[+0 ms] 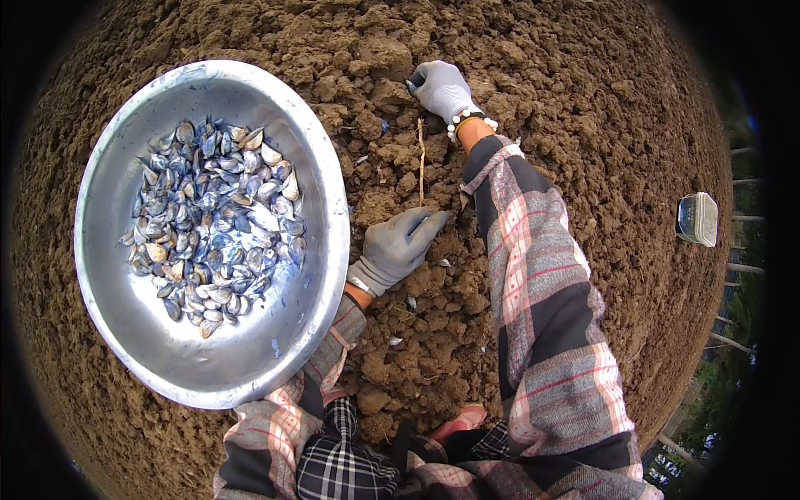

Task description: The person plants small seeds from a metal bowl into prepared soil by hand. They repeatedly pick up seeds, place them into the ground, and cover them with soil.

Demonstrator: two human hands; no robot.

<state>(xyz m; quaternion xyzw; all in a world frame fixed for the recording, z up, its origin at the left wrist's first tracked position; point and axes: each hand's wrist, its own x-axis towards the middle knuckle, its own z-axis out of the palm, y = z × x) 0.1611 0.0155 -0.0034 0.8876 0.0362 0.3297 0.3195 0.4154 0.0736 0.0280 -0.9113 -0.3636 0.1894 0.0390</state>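
A large metal basin (321, 342) on the left holds a heap of blue-stained garlic cloves (221, 192). My left hand (393, 250), in a grey glove, is low over the soil right of the basin. Its fingers are pressed together, and what they hold, if anything, is hidden. A thin pale stick (421, 158) lies just beyond it, its near end close to the fingers. Farther off, my right hand (442, 87), also gloved, has its fingers curled against the soil. Something dark bluish shows at those fingertips, either a clove or a stain.
Loose, lumpy brown soil (583, 92) spreads all around. A pale clove (396, 341) and a bluish one (412, 303) lie near my left hand. A clear lidded tub (697, 219) stands far right, near posts and greenery. A pink shoe (460, 422) shows below.
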